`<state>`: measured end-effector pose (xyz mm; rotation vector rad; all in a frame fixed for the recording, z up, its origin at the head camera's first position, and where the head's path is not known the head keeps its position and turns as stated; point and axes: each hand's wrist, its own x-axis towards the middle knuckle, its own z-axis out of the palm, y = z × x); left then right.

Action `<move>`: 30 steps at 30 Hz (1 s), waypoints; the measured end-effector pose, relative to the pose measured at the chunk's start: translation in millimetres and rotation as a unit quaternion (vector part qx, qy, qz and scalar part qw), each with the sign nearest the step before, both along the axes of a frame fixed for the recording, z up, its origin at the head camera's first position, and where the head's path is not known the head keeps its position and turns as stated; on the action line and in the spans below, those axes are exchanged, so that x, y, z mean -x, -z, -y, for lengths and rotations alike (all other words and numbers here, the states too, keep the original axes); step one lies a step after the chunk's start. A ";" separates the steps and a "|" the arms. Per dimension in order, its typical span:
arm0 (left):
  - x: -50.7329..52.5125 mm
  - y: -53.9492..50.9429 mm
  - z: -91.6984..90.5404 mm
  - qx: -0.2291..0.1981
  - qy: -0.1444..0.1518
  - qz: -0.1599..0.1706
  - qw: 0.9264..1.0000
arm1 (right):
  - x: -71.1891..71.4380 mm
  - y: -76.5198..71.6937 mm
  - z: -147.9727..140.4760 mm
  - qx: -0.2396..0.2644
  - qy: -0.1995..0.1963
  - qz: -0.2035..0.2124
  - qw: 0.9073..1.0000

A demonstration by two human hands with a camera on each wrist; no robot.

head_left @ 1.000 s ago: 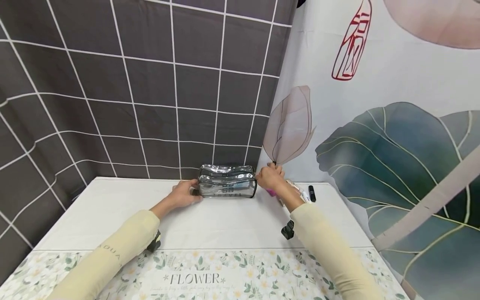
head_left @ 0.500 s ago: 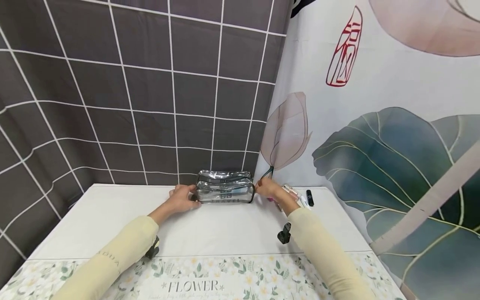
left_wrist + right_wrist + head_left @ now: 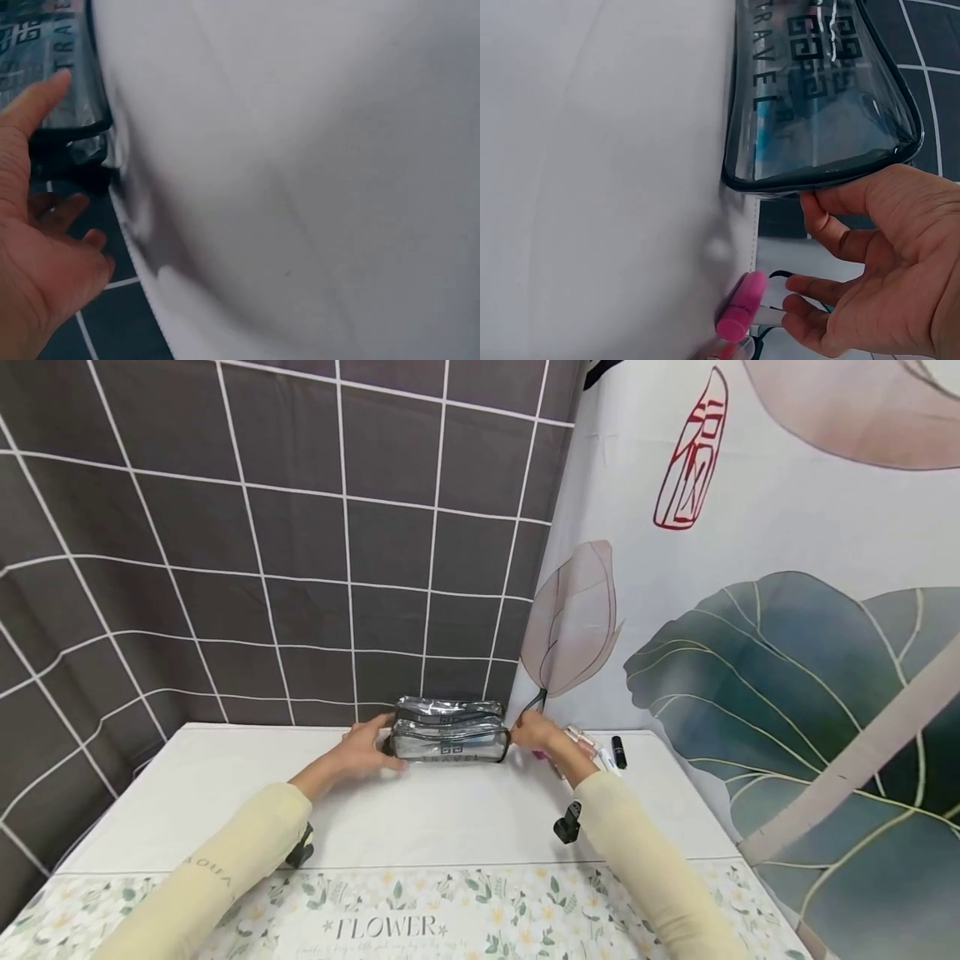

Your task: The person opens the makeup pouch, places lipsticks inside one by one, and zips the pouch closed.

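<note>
A clear travel pouch [image 3: 450, 743] with black piping and printed lettering sits at the back of the white table, against the dark checked cloth. My left hand [image 3: 358, 750] is at its left end, thumb stretched along the front side and the other fingers bent behind. In the left wrist view a black strap or tab [image 3: 75, 161] lies between that thumb and the fingers, which look loose. At the right end my right hand [image 3: 534, 732] pinches the pouch's edge between thumb and index finger, as the right wrist view shows; its other fingers are curled away from the pouch.
Below the right hand lies a pink tube-shaped item [image 3: 741, 307]. Several small pale items [image 3: 588, 743] and a black cylinder [image 3: 618, 752] are to the right, partly behind the right forearm. A floral mat [image 3: 390, 893] covers the table's near side.
The left hand's fingers have spread slightly at the pouch's left end. The right hand stays at the right end. The pouch has hardly moved; the head view has shifted slightly.
</note>
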<state>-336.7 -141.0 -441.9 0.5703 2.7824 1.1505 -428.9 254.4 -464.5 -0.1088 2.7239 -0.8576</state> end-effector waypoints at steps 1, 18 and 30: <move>0.8 -3.7 0.1 -0.013 0.006 0.006 1.000 | 1.3 0.4 -1.4 -0.004 0.000 -0.001 1.000; 2.0 -28.1 -23.2 -0.193 0.015 -0.069 0.979 | 0.6 -7.4 1.8 -0.097 -0.019 -0.050 0.994; 36.3 13.3 -12.6 -0.152 0.038 -0.138 0.978 | -15.3 -4.1 3.8 -0.042 -0.013 -0.023 0.999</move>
